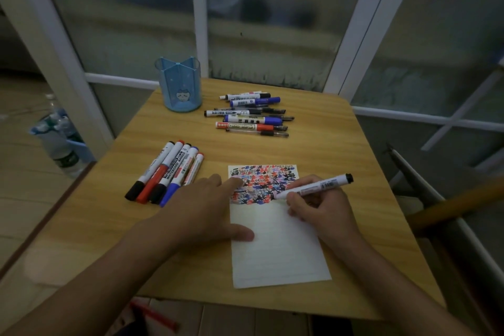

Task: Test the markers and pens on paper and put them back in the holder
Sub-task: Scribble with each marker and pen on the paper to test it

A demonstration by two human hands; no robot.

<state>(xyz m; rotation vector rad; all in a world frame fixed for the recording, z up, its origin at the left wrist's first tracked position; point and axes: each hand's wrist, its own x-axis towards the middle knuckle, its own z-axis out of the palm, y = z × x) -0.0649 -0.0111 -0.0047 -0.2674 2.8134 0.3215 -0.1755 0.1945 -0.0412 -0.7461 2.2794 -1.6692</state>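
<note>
Blue holder [180,84] stands upright at desk's [327,150] 11 o'clock corner. Row of five capped markers [165,172] at 9 o'clock, long axes running 7 to 1 o'clock, caps nearest you. Your left hand [201,207] lies flat, fingers straight, pressing paper's [275,248] left edge. Pile of markers and pens [252,114] at 12 o'clock, axes 9 to 3. Your right hand [316,207] grips marker [313,185], tip on scribbles pointing 8 o'clock, black end toward 2 o'clock.
</note>
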